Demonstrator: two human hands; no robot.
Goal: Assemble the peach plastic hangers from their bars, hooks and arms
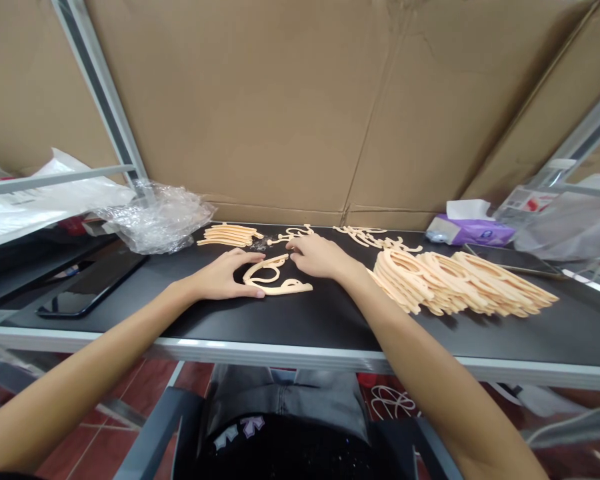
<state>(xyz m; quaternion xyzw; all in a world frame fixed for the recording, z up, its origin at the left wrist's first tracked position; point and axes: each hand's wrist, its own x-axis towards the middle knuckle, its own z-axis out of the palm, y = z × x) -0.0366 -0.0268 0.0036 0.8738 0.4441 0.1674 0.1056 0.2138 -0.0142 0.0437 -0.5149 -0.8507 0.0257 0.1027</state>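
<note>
A cream plastic clothes hanger part (280, 288), curved with an inner loop, lies on the black tabletop in front of me. My left hand (225, 275) grips its rounded left end, thumb along the near side and fingers along the far side. My right hand (317, 257) is just beyond its right side, fingers curled and bunched near the tip of its upper arm. What those fingertips hold, if anything, is hidden. Small cream hook-shaped pieces (296, 232) lie right behind my right fingertips. More thin branching cream pieces (365, 235) are spread farther right.
Several cream hanger parts (460, 283) lie in overlapping stacks at right. A row of slim cream pieces (229, 234) sits at back left beside crumpled clear plastic (157, 217). A dark phone (93, 283) lies left; a purple tissue pack (473, 230) stands back right. Cardboard (260, 107) walls the rear.
</note>
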